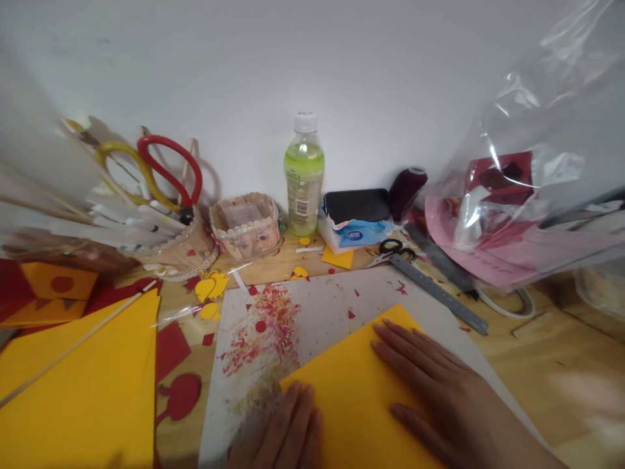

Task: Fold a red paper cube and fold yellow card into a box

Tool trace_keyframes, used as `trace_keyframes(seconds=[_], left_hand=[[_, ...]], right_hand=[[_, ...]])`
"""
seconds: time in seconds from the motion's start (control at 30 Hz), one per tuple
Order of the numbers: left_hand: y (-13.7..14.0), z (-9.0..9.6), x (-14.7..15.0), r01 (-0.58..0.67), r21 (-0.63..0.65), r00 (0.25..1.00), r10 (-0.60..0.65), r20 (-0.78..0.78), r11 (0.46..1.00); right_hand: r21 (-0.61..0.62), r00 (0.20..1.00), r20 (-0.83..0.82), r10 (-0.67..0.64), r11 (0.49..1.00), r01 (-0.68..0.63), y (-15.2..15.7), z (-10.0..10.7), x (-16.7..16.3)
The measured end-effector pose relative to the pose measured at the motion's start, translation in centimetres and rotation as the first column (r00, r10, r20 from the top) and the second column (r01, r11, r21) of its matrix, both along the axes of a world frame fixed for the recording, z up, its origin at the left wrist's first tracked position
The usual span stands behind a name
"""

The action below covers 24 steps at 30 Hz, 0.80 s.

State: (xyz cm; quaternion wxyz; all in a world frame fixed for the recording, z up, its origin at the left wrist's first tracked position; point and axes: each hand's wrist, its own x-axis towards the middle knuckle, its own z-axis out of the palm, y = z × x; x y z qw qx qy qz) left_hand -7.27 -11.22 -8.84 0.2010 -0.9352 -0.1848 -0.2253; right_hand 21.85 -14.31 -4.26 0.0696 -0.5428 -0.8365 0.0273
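The right hand point(452, 394) lay spread, ungrasping, and the left hand point(286, 435), grip unclear, touched yellow paper point(356, 391) that uneven pressure risked skewing.

I have a plain, bright yellow sheet of paper point(359, 391) before me, lying on a white board point(322, 319) at the near side, right of the middle. It sits turned askew, one corner pointing far, another left; its near part runs out of view.
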Motion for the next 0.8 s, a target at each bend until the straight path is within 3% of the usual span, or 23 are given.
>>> trace_keyframes(seconds=[0.27,0.8], left_hand=[[0.3,0.6,0.4,0.021,-0.009,1.000,-0.021,0.017,1.000],[0.6,2.0,1.9,-0.066,0.016,0.991,0.064,0.115,0.998]], right_hand=[[-0.002,1.000,-0.019,0.001,1.000,-0.001,0.0,-0.2,0.1],[0.197,0.992,0.105,0.076,0.976,-0.096,0.4,-1.7,0.5]])
